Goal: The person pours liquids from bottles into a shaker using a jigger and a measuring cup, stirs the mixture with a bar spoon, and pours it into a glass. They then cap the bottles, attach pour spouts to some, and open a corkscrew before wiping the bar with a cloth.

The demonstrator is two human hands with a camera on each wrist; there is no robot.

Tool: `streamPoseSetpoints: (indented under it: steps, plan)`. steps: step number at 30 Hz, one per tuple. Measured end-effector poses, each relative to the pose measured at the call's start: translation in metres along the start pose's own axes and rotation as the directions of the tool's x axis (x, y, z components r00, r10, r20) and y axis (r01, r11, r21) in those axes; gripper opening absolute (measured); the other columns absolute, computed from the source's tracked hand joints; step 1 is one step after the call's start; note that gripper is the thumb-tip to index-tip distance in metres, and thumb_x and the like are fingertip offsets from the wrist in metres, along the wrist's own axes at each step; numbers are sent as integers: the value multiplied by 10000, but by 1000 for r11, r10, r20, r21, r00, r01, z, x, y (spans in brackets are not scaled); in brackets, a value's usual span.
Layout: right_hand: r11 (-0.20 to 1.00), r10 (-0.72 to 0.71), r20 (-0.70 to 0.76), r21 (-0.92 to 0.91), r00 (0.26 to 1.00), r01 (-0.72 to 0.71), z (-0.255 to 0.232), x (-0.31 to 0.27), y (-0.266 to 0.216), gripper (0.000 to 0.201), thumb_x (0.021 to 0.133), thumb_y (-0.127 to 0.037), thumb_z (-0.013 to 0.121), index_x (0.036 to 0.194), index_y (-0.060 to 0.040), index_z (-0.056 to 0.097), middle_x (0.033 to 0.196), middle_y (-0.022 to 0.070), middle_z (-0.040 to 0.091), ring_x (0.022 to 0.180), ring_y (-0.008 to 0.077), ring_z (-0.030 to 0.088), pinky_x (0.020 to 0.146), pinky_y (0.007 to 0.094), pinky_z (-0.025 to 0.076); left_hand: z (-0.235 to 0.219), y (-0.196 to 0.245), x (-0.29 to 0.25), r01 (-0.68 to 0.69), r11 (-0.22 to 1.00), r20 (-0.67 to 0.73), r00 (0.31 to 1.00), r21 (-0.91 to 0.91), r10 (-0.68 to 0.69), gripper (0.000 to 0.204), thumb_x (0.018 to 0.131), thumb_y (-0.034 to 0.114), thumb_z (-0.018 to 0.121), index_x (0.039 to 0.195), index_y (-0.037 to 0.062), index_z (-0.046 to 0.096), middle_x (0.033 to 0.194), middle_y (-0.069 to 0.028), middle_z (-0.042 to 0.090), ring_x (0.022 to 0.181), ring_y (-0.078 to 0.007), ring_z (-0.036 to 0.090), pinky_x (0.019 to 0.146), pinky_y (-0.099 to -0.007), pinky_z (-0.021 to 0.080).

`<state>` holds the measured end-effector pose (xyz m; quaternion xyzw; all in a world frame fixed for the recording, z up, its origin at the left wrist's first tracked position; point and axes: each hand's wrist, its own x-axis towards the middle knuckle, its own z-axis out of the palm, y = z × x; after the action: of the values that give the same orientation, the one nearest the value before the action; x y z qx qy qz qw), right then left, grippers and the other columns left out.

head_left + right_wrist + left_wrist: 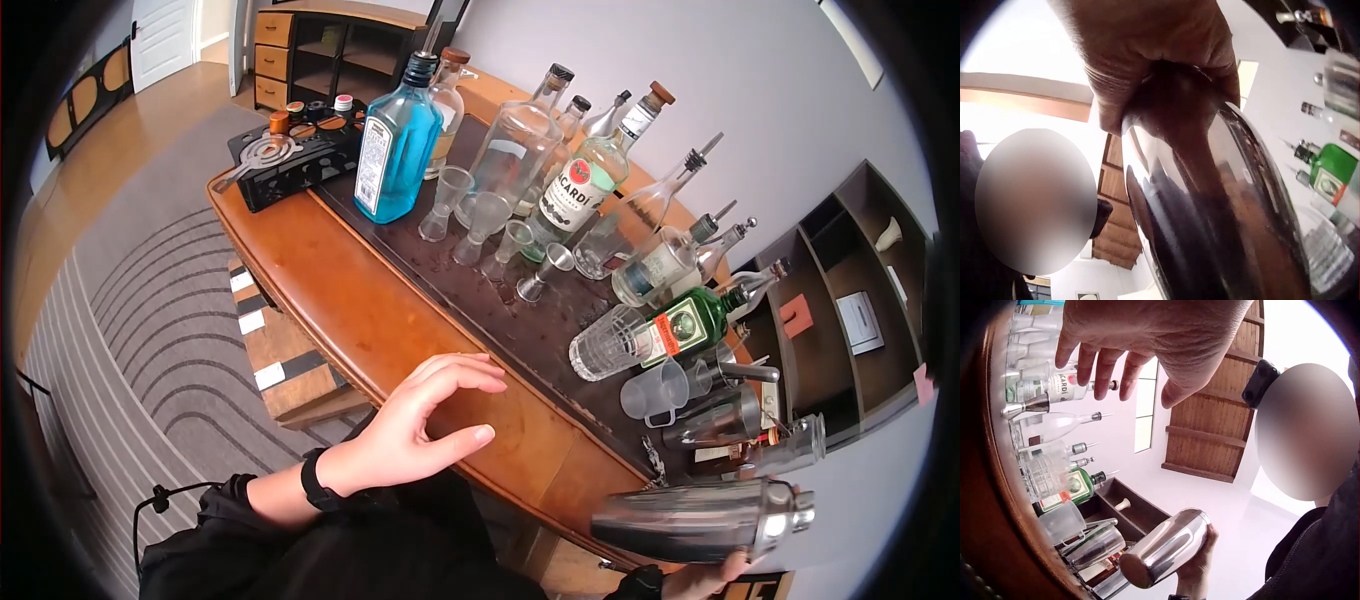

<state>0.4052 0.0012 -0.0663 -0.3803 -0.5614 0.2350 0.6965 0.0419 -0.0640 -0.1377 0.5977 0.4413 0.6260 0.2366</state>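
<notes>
My right hand (708, 578) grips a shiny metal cocktail shaker (685, 520) near its capped end. In the head view the shaker lies tilted on its side at the counter's near right end. The left wrist view shows the shaker (1163, 550) raised, its flat base angled down toward the bottles. Close up in the right wrist view, the hand (1154, 37) wraps round the shaker's (1216, 225) narrower end. My left hand (415, 425) hovers over the counter's brown leather edge (340, 290), fingers loosely extended and thumb apart, holding nothing.
Along the dark bar mat stand several bottles, including a blue bottle (400, 150) and a Bacardi bottle (580, 190). Before them are several jiggers, among them a metal jigger (545, 272). A ribbed glass (608, 343), a plastic jug (655, 390) and a metal tin (715, 418) stand nearer the shaker.
</notes>
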Motion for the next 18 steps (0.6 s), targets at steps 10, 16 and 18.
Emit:
streamPoseSetpoints:
  steps: [10, 16, 18]
  plan:
    - [963, -6, -41, -270, 999, -5, -17, -6, 21, 1187, 622, -514, 857, 1489, -4, 227, 1388, 143, 408, 1289, 276, 425, 1072, 420, 361, 2, 2, -2, 57, 998, -22, 998, -37, -58, 352, 863, 210, 680, 1155, 32, 597, 1241, -142, 593, 1267, -343, 486, 1067, -452, 358]
    - [990, -102, -59, -108, 993, 95, 12, 11, 8, 1176, 599, -579, 879, 1441, 7, 305, 1335, 95, 473, 1229, 220, 480, 1050, 361, 375, 8, 12, 0, 157, 985, -40, 986, -73, -160, 394, 882, 301, 629, 1131, 1, 575, 1210, -161, 575, 1289, -332, 456, 1103, -450, 299]
    - [986, -59, 154, -147, 986, 82, 21, 7, 5, 1116, 593, -442, 889, 1426, 6, 297, 1300, 102, 497, 1212, 220, 496, 1055, 380, 375, 12, 14, 0, 174, 982, -43, 983, -70, -177, 422, 902, 332, 612, 1142, -12, 564, 1201, -159, 567, 1293, -321, 452, 1111, -442, 290]
